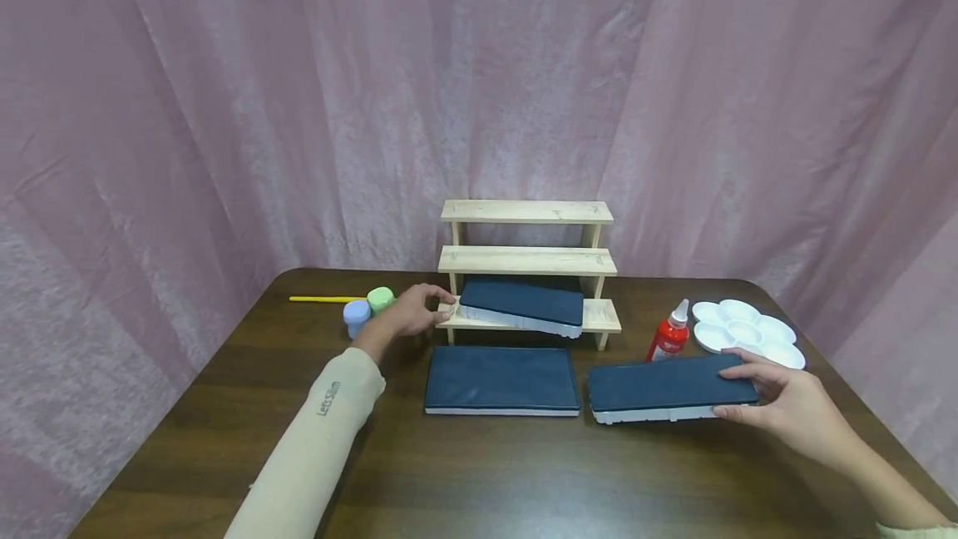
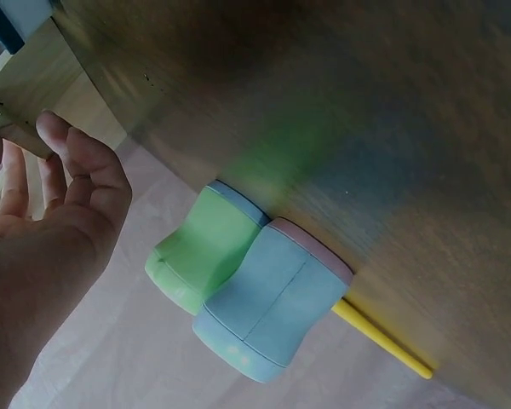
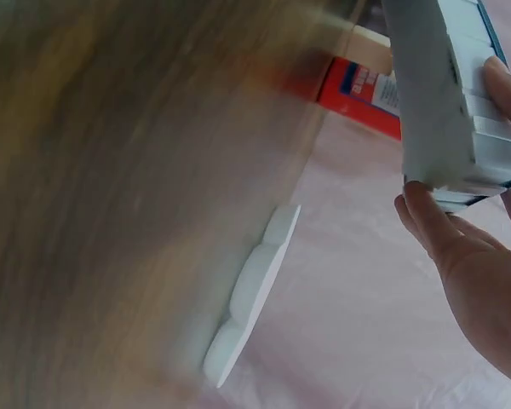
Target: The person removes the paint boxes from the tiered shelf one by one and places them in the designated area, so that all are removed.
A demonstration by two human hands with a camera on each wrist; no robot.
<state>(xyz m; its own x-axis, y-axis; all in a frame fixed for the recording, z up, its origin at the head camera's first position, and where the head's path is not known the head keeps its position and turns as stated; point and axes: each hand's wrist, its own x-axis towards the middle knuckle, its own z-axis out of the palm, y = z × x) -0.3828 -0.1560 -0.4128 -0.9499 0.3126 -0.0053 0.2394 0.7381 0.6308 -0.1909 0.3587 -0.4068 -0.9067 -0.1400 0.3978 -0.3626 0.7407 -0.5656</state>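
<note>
- The right hand's (image 1: 786,398) fingers curl round the right end of a flat dark-blue case (image 1: 669,389) with a white underside, thumb on the near edge and fingers over the top; the right wrist view shows fingertips (image 3: 430,217) pressed against the case's white edge.
- That case sits at the front right of the brown table (image 1: 486,481), its held end raised a little.
- The left hand's (image 1: 407,314) fingers are loosely bent and hold nothing; the fingertips (image 2: 55,128) touch the left end of the lowest shelf of a three-tier wooden rack (image 1: 527,260).
- A second dark-blue case (image 1: 521,306) lies tilted on that lowest shelf, just beside the left hand.
- A third dark-blue case (image 1: 501,379) lies flat on the table in front of the rack.
- A green jar (image 1: 380,299) and a light-blue jar (image 1: 356,316) touch each other near the left hand, with a yellow stick (image 1: 325,299) behind them.
- A red bottle (image 1: 669,335) and a white flower-shaped palette (image 1: 744,331) stand near the right hand.
</note>
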